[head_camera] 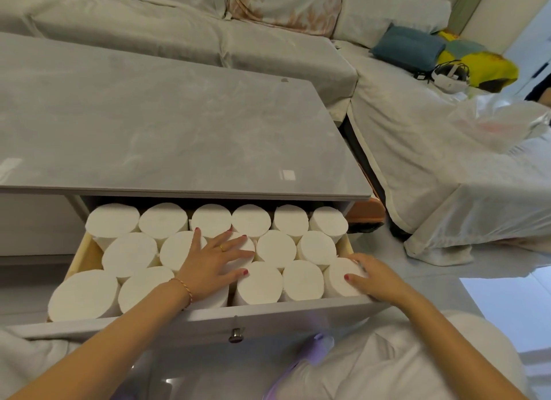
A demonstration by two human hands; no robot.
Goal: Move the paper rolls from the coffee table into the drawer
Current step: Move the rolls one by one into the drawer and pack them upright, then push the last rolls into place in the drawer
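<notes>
The coffee table's drawer [268,313] is pulled out toward me and packed with several white paper rolls [131,253] standing upright in three rows. My left hand [211,258] lies flat with fingers spread on top of the rolls in the middle of the drawer. My right hand [372,277] rests on the front right roll [340,276] at the drawer's right corner, fingers curved over its edge. The grey marble-look table top [167,125] shows no rolls on it.
A sofa under pale covers [185,32] runs behind the table and down the right side. A blue cushion [407,49], yellow fabric and a white headset [450,76] lie on it. The drawer's metal knob [236,334] faces my lap.
</notes>
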